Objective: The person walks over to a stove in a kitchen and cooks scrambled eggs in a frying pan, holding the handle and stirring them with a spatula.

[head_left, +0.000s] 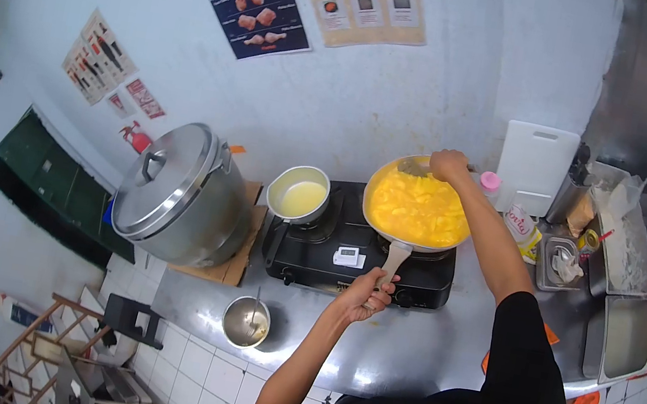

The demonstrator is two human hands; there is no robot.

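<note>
My left hand (366, 295) is wrapped round the beige handle (397, 255) of a frying pan on the right side of the stove. Soft yellow scrambled egg (416, 209) fills the pan (373, 178). At the pan's far rim, my right hand (449, 166) is closed on a spatula (413, 167), whose grey end rests at the edge of the egg. My fingers hide most of its handle. To the left, a small saucepan (298, 193) with pale yellow liquid stands on the other burner.
A black two-burner stove (314, 260) carries a small white timer (348, 257). Left of it stands a large lidded metal pot (186, 196). A metal bowl (246, 322) with a utensil sits near the counter's front edge. Rightward are a white cutting board (535, 171) and metal containers (628, 334).
</note>
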